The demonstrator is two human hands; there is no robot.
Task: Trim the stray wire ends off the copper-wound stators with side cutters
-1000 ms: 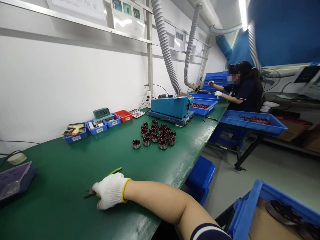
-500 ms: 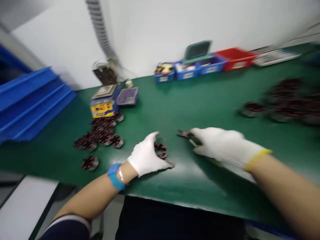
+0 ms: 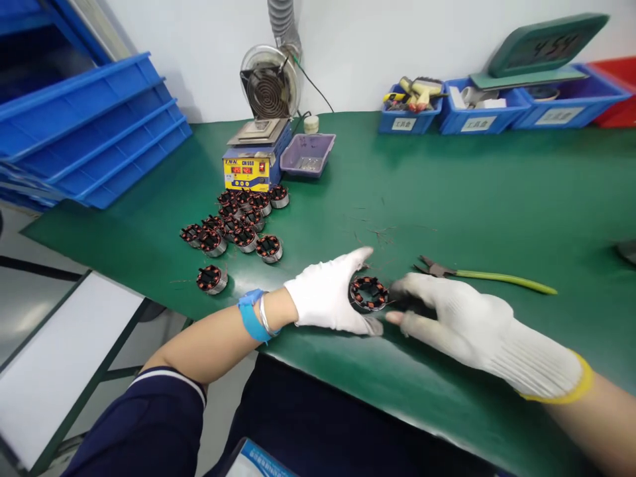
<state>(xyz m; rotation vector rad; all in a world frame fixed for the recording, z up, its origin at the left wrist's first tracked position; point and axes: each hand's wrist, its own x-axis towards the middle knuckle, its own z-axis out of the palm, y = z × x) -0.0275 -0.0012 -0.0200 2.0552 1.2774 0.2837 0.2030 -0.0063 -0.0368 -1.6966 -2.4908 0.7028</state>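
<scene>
So the wound motor stator sat on the green workbench, in front of the person near the front edge. The gloved left hand was cupped around it, thumb on the far side and fingers on the near side, basically cradling it from the left. The gloved right hand was right at the other side, thumb and forefinger pointed at the stator's edge. That part's blurry, so I honestly couldn't tell if it was pinching a wire or just hovering.

The green-handled cutters were lying loose on the bench just beyond the right hand. Little wire clippings were scattered past the stator. Off to the left there was a cluster of stators, plus a lone stator closer to the front edge. Behind the cluster stood a yellow-fronted heater unit with red digits lit, right beside a purple tray. Digital clock at the back read 4:54.
</scene>
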